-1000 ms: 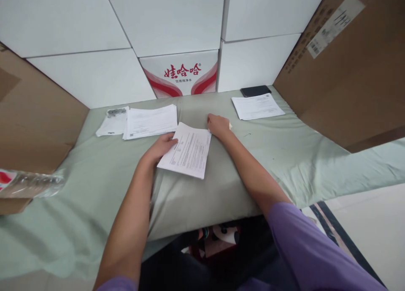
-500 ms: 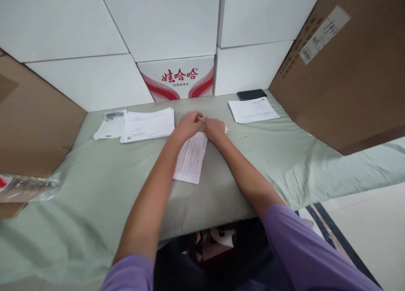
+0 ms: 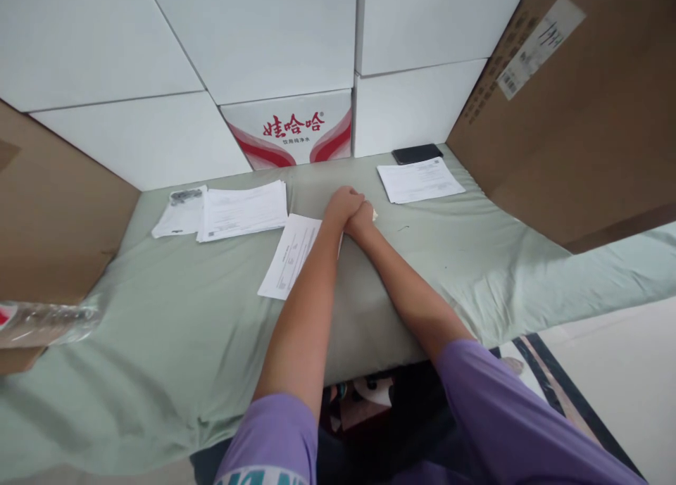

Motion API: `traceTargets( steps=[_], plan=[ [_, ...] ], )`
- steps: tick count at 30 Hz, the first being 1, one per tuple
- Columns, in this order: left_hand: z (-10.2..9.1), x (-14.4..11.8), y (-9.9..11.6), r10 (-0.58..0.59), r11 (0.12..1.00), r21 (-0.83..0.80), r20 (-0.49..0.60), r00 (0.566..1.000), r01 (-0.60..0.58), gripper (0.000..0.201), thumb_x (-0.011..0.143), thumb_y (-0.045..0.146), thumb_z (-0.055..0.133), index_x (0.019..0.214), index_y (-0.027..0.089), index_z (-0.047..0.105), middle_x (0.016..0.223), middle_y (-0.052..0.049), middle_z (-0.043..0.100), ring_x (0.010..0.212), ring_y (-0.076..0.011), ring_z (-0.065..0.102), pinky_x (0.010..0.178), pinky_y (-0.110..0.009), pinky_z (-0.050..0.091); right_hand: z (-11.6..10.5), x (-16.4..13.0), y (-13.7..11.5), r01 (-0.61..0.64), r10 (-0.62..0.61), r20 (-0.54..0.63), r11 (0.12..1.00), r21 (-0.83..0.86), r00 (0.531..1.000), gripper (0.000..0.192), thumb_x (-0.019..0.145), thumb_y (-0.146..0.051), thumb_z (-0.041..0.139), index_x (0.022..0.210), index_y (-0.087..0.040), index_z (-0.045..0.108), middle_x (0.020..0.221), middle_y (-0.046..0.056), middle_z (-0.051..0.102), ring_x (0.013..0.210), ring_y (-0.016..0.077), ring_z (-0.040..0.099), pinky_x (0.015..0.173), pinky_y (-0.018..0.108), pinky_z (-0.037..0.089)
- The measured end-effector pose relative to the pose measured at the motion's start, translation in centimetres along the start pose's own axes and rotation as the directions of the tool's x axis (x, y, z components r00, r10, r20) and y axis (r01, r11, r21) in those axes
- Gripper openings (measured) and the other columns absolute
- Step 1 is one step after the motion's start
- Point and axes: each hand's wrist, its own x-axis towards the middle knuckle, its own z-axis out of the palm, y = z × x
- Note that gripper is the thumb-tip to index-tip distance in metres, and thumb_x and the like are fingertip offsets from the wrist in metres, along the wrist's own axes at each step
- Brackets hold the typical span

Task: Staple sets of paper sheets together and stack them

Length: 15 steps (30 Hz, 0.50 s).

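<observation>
Printed sheet (image 3: 289, 256) lies flat mid-table, tilted, white with fine black text; my left forearm crosses its right edge. My left hand (image 3: 342, 205) and right hand (image 3: 362, 217) are curled and pressed together at its top corner, over a small pale scrap (image 3: 374, 214); what they pinch, I cannot tell. Table (image 3: 174, 316) wears a wrinkled pale green cloth. Paper stack (image 3: 243, 209) left, another sheet (image 3: 420, 179) and dark phone (image 3: 417, 153) far right. White boxes (image 3: 253, 34) behind, cardboard (image 3: 575, 119) alongside.
</observation>
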Motion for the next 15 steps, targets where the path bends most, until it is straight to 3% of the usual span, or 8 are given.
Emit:
traceTargets(
  steps=[3,9,15],
  plan=[
    [0.1,-0.5,-0.3,-0.009,0.997,-0.071,-0.050,0.999,0.006,0.024,0.084,0.027,0.054,0.096,0.015,0.071,0.102,-0.013,0.074,0.097,-0.0224,0.065,0.091,-0.033,0.047,-0.1,-0.2,0.0,-0.006,0.005,-0.037,1.000,-0.028,0.999,0.039,0.098,-0.026,0.045,0.131,-0.020,0.065,0.140,0.015,0.062,0.129,0.0305,0.055,0.111,0.041,0.035],
    [0.5,-1.4,-0.4,0.030,0.987,-0.153,-0.175,0.984,-0.057,0.023,0.087,0.024,0.049,0.092,0.016,0.071,0.100,-0.011,0.075,0.097,-0.0195,0.066,0.092,-0.030,0.047,-0.5,-0.9,0.2,0.032,-0.027,-0.108,0.999,0.037,0.994,0.040,0.098,-0.029,0.045,0.133,-0.019,0.064,0.140,0.016,0.062,0.127,0.0305,0.057,0.106,0.039,0.039],
    [0.1,-2.0,-0.3,-0.055,0.991,-0.133,-0.216,0.975,0.026,0.025,0.086,0.024,0.053,0.105,0.022,0.068,0.110,-0.009,0.074,0.108,-0.0222,0.065,0.098,-0.034,0.045,0.2,-0.7,0.3,0.094,-0.091,-0.168,0.996,0.010,0.982,0.039,0.098,-0.024,0.044,0.132,-0.023,0.064,0.132,0.013,0.068,0.121,0.0269,0.062,0.102,0.036,0.042]
  ],
)
